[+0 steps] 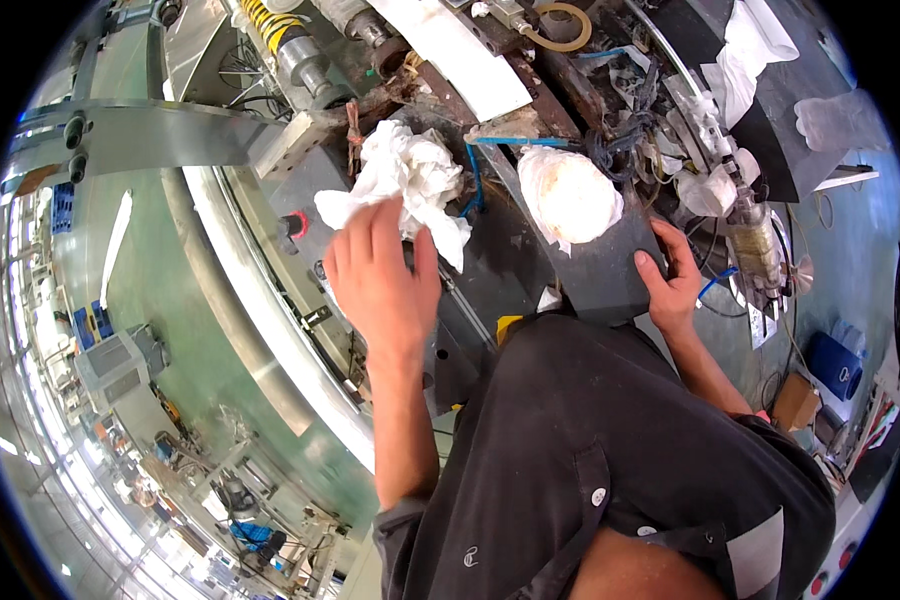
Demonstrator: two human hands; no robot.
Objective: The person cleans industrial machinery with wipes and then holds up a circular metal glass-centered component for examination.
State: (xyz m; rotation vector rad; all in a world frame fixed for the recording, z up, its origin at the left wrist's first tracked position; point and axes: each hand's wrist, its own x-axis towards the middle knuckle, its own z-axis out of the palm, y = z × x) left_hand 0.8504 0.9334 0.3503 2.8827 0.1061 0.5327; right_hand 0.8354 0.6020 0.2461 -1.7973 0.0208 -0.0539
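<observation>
A crumpled white cloth (410, 170) lies heaped on dark machine parts, left of the middle. My left hand (385, 275) is at its near edge, fingers stretched forward and thumb apart; the fingertips overlap the cloth and look slightly blurred. To the right, a round white wad (570, 195), pale yellowish on top, sits on a dark metal beam (605, 280). My right hand (675, 275) rests against the right edge of that beam. Its thumb and index finger are apart, and the other fingers are partly hidden.
A yellow-and-black striped cylinder (275, 25) and a long white sheet (460, 55) lie at the far side. Tangled cables and a clear-bodied fitting (753, 240) crowd the right. A long metal rail (260, 290) runs along the left. My knee rises close to the beam.
</observation>
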